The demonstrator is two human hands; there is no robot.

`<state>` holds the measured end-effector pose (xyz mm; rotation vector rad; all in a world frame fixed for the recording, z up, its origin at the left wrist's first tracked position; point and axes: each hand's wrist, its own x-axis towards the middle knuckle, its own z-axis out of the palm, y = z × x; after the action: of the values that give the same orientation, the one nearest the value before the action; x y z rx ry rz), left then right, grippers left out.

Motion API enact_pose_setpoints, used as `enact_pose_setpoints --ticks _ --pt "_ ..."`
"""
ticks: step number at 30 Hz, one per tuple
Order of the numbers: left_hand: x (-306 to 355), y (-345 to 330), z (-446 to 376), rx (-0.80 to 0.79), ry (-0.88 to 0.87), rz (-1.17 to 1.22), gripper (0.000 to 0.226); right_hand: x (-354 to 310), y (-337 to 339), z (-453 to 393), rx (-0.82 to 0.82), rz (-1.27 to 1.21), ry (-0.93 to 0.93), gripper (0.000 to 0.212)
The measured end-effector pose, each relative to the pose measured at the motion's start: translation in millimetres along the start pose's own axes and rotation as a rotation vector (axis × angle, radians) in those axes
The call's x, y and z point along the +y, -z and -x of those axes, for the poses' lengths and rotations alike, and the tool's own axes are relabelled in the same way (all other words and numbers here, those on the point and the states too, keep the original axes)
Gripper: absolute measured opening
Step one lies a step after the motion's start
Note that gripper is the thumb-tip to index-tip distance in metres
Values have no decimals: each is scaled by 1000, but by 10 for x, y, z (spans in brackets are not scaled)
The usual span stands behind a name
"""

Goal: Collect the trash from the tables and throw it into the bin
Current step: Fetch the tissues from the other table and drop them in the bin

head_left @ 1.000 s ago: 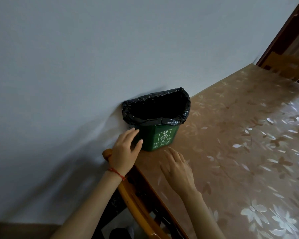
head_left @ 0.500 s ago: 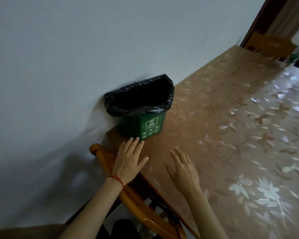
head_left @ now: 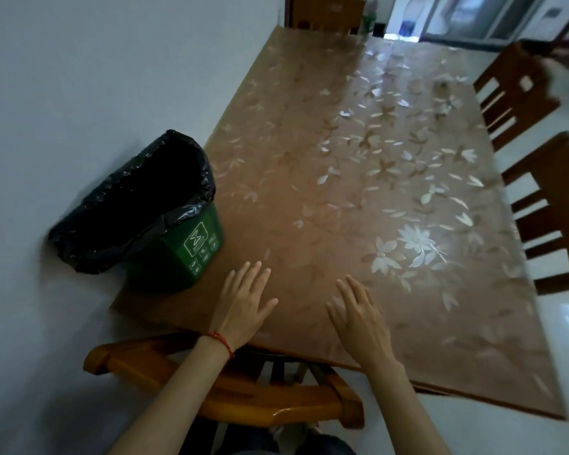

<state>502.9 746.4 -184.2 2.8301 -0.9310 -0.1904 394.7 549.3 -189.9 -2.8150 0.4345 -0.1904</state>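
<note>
A small green bin [head_left: 184, 254] lined with a black bag [head_left: 138, 205] stands on the near left corner of the table, against the white wall. My left hand [head_left: 243, 303] hovers flat over the table just right of the bin, fingers straight, a red string on the wrist. My right hand [head_left: 358, 313] is beside it, also flat with spread fingers. Neither hand holds anything. The inside of the bin is dark and its contents are hidden. No trash shows on the brown flower-patterned tablecloth [head_left: 375, 192].
A light wooden chair [head_left: 243, 389] is tucked under the near edge, below my arms. Dark wooden chairs [head_left: 546, 205] line the right side, and another chair [head_left: 326, 11] stands at the far end. A bright doorway [head_left: 440, 14] lies beyond.
My left hand has come off the bin and moved right over the table. The view has swung right and back, bringing the whole table and the chairs into sight. Both hands stay flat.
</note>
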Motion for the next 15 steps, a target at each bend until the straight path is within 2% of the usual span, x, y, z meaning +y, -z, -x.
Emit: enact_pose_setpoints --ticks 6,10,15 --pt "449 -50 -267 -95 -206 -17 73 319 170 460 91 43 -247 47" --pt "905 -97 -381 -85 -381 -55 71 556 320 785 147 60 -411 52" --pt "1548 -209 -448 -84 -594 -92 57 868 481 1284 210 63 -592 54"
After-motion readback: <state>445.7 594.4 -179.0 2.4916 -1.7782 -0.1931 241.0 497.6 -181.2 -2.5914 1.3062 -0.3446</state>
